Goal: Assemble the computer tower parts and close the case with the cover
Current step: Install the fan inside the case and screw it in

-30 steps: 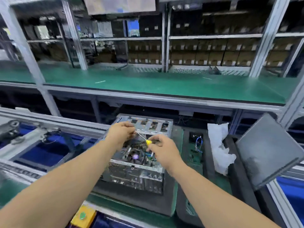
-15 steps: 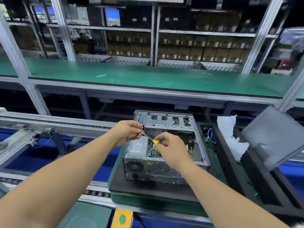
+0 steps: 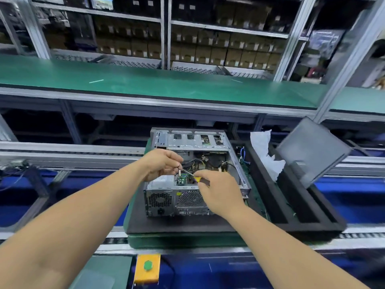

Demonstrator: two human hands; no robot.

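Right hand (image 3: 218,195) gripping screwdriver (image 3: 194,177); left hand (image 3: 162,163) pinching its tip, perhaps a screw, over open computer case (image 3: 166,197).

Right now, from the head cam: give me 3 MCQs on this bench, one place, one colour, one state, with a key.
1. Where does the cover panel stand?
A. on the case
B. propped at the right, in the black tray
C. on the green shelf

2. What colour is the screwdriver handle at the right hand?
A. yellow
B. red
C. blue

3. How is the computer case?
A. closed
B. open on top
C. upside down

Key: 1 B, the panel leans tilted right of the case, off it. 2 A, yellow shows at the fingertips. 3 B, cables and boards are exposed beneath the left hand.
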